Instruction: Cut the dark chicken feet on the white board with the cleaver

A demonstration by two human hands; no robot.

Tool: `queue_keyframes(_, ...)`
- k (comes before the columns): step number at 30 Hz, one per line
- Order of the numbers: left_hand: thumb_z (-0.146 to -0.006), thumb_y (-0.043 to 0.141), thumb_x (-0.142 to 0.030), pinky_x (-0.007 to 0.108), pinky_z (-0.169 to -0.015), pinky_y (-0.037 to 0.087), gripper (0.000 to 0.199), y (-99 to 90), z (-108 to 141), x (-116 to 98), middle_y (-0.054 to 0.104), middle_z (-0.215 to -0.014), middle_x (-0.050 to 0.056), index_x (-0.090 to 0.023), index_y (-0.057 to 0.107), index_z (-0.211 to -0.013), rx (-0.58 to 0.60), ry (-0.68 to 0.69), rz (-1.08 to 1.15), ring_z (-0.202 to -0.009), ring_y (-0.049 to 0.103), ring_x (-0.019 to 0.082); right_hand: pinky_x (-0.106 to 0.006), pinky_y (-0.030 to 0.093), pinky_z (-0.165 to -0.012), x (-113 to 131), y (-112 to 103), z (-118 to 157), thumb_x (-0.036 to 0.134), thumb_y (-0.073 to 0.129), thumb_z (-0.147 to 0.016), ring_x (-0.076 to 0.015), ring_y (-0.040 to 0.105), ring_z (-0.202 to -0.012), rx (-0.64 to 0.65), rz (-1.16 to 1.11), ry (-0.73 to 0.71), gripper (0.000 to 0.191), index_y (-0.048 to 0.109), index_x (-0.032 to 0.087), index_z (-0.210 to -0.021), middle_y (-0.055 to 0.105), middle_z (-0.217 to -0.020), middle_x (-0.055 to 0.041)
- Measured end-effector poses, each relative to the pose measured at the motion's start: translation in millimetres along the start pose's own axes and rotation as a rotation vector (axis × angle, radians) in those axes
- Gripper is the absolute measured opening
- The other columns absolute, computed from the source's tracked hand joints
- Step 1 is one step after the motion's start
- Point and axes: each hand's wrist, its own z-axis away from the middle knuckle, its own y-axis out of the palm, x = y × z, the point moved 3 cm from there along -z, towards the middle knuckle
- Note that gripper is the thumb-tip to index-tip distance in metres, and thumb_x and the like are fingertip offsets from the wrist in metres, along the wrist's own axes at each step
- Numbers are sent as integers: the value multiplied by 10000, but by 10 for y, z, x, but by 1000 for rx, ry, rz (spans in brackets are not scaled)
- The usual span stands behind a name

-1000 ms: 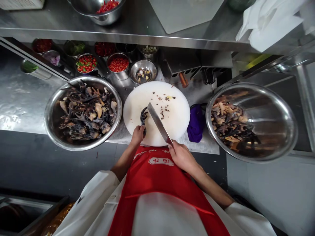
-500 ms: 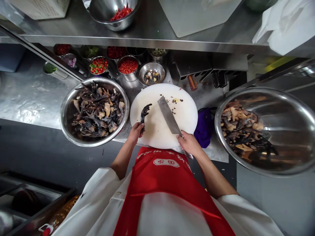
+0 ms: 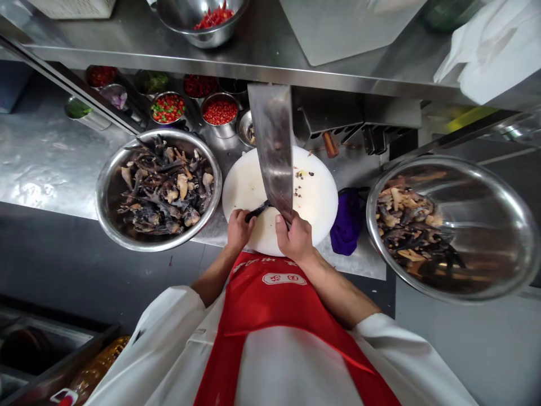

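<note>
My left hand (image 3: 240,228) is closed on the end of a dark chicken foot (image 3: 257,211) at the left front of the round white cutting board (image 3: 320,208). The foot's far end is hidden behind the cleaver. My right hand (image 3: 296,235) grips the handle of the cleaver (image 3: 274,146), whose broad blade is raised over the board and points away from me. Small dark scraps (image 3: 299,175) lie on the board's right half.
A steel bowl (image 3: 105,217) of dark chicken feet stands left, a larger steel bowl (image 3: 494,237) with cut pieces right. A purple cloth (image 3: 347,223) lies beside the board. Behind are chili containers (image 3: 220,113), a knife rack (image 3: 338,113) and an overhead steel shelf (image 3: 169,61).
The cleaver has been lifted and swung left, its blade now upright above the board. My right hand has moved left, close to my left hand. The held foot has tilted toward the right.
</note>
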Motion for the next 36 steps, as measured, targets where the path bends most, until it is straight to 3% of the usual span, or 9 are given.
queue_keyframes(3,-895,527,-374,335,-977,421,288,20,54,47,558,-1084,114,-174,603,-1088,-12,6,25,-1067,534,204,-356,470,-876,80,96,-70,357,254,-972,-290,615,-1085,62,44,-8,444,533,138,-1239,659,-1119,-189)
queue_keyframes(7,-884,545,-366,332,-953,425,276,44,54,42,570,-1042,108,-166,616,-1060,-11,-3,37,-1028,535,208,-343,472,-802,-85,466,-124,241,308,-963,-277,670,-932,440,249,150,333,520,113,-1186,700,-974,-178)
queue_keyframes(9,-871,564,-364,342,-949,423,278,49,49,36,576,-1035,105,-170,623,-1062,9,-10,21,-1018,534,214,-333,468,-754,-167,595,-145,218,335,-953,-271,681,-863,541,340,180,289,518,119,-1153,707,-921,-161)
queue_keyframes(12,-865,576,-363,348,-951,424,294,42,49,46,575,-1052,108,-173,624,-1084,27,2,17,-1021,533,218,-319,460,-715,-195,611,-190,221,334,-952,-265,684,-838,529,385,169,274,525,133,-1126,708,-915,-148)
queue_keyframes(15,-888,546,-365,337,-945,438,290,32,50,71,576,-1049,109,-167,625,-1084,16,52,64,-1010,542,207,-310,456,-707,-138,455,-206,244,343,-951,-254,682,-816,504,363,159,266,559,141,-1064,710,-885,-135)
queue_keyframes(21,-920,497,-366,358,-926,465,272,57,52,113,588,-1028,106,-174,641,-1047,-70,92,110,-995,556,206,-318,461,-814,4,165,-163,316,268,-985,-250,661,-943,129,191,25,370,515,130,-1188,698,-999,-138)
queue_keyframes(27,-884,557,-345,372,-895,472,243,102,66,102,599,-992,95,-178,627,-1047,-55,111,65,-956,562,215,-316,456,-706,-185,619,-179,233,349,-948,-274,685,-828,537,342,149,253,538,139,-1087,704,-886,-144)
queue_keyframes(33,-884,542,-297,371,-937,471,287,94,97,105,579,-1065,107,-176,591,-1140,-37,151,70,-1011,552,214,-311,443,-722,-199,576,-220,256,352,-958,-265,677,-844,534,313,177,249,545,148,-1071,702,-903,-137)
queue_keyframes(36,-897,510,-272,367,-949,472,292,74,114,90,575,-1078,115,-168,587,-1158,-45,142,88,-1024,551,210,-308,449,-755,-88,388,-192,290,301,-976,-250,668,-851,382,211,109,311,557,144,-1073,705,-899,-127)
